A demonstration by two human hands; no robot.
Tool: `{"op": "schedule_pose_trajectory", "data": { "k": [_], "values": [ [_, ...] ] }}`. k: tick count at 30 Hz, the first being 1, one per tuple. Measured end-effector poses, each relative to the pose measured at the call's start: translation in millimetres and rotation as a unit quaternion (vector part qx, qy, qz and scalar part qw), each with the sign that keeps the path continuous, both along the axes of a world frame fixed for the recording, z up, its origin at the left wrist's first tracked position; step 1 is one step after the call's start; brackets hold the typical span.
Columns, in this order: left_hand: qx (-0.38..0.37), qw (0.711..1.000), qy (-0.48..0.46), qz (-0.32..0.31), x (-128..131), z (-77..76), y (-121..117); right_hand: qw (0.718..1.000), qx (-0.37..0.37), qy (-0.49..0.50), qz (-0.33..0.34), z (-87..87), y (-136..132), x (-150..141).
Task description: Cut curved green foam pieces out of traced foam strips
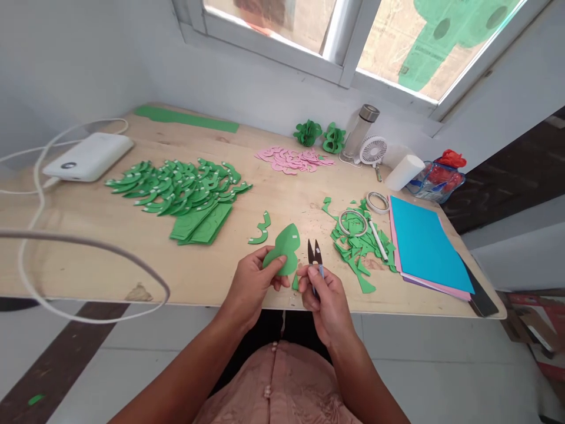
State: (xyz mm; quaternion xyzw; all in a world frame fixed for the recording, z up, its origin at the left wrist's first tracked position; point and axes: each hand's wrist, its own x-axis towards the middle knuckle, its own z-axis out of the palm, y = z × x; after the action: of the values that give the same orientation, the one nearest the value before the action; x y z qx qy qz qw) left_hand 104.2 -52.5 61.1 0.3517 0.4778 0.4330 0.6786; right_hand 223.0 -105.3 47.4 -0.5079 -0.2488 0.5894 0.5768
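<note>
Near the table's front edge, my left hand [252,285] pinches a green paper cutout [286,244] with rounded lobes and a small white tape piece on it. Just to its right, my right hand [324,297] grips small thread snips [315,256], whose dark blades point away from me and stand apart. The blades are beside the cutout, not touching it. A curved green paper piece [261,231] with white tape bits lies behind my left hand. Partly hidden between my hands is a small green scrap [295,282] on the table.
Left: taped green pieces [176,182], folded green paper [203,224], power bank [90,156], cable [39,235]. Back: pink cutouts [293,160], paper ornaments [308,133], bottle [359,132], fan [373,151]. Right: green scraps [359,259], tape roll [378,202], white pen [378,240], coloured sheets [430,244].
</note>
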Motion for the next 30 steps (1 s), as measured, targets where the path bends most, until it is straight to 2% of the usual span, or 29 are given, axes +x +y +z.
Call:
{"op": "schedule_pose_trajectory", "data": {
  "k": [4,9,11,20,24,30],
  "values": [
    [-0.032,0.998,-0.057,0.003,-2,8.7,-3,1.0,0.002,-0.028,-0.005,0.4,-2,-2],
    [-0.037,0.996,-0.081,0.02,0,13.3,-6,0.986,0.009,-0.152,-0.07,-0.8,1,-2],
    [-0.028,0.997,-0.073,0.028,3,12.8,-7,0.981,0.01,-0.169,-0.092,-1.8,2,-3],
    [-0.022,0.996,-0.083,0.02,13,11.1,-11,0.983,-0.005,-0.111,-0.149,0.4,11,-9],
    [-0.027,0.997,-0.074,-0.013,12,9.2,-10,0.985,-0.005,-0.08,-0.155,-1.1,17,-12],
    [0.008,0.997,-0.005,-0.071,6,0.1,-2,0.982,-0.017,-0.113,-0.147,-1.1,22,-7]
  ]
}}
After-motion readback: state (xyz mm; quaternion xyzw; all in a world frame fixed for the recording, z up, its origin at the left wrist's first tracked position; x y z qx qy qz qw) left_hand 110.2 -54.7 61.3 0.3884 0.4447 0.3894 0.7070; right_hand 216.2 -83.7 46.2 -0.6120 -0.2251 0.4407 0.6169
